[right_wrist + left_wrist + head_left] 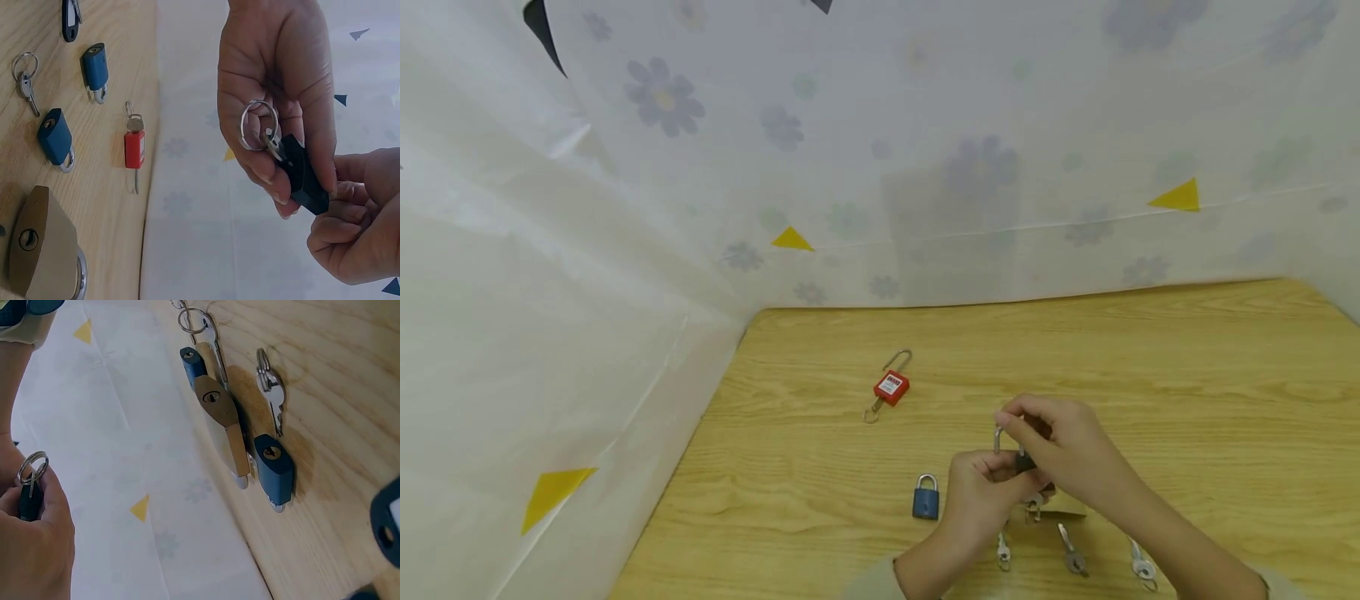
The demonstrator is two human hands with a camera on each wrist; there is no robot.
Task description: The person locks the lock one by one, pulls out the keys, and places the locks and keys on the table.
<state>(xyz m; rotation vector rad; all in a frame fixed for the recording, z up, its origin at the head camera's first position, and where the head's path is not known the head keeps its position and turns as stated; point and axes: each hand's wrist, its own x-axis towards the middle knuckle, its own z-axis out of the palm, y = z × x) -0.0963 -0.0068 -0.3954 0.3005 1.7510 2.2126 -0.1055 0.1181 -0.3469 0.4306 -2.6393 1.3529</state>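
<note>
A black padlock (pixel 305 178) is held between my left thumb and fingers, a key with a split ring (pixel 258 125) in its base. My left hand (pixel 981 492) grips the body from below. Above it, my right hand (pixel 1056 442) pinches the padlock's silver shackle (pixel 997 437) with thumb and fingertips. In the right wrist view my right hand (pixel 359 219) has its curled fingers at the lock's far end and the shackle is hidden. From the left wrist, the left hand (pixel 40 544) shows around the black lock, key ring (pixel 34 467) upward.
Left of my hands stands a blue padlock (pixel 926 500); farther back lies a red padlock (pixel 891 386) with its shackle raised. A brass padlock (pixel 44 244) and a second blue padlock (pixel 95 65) are nearby. Loose keys (pixel 1072 560) lie at the front, and white sheeting (pixel 850 167) walls the table.
</note>
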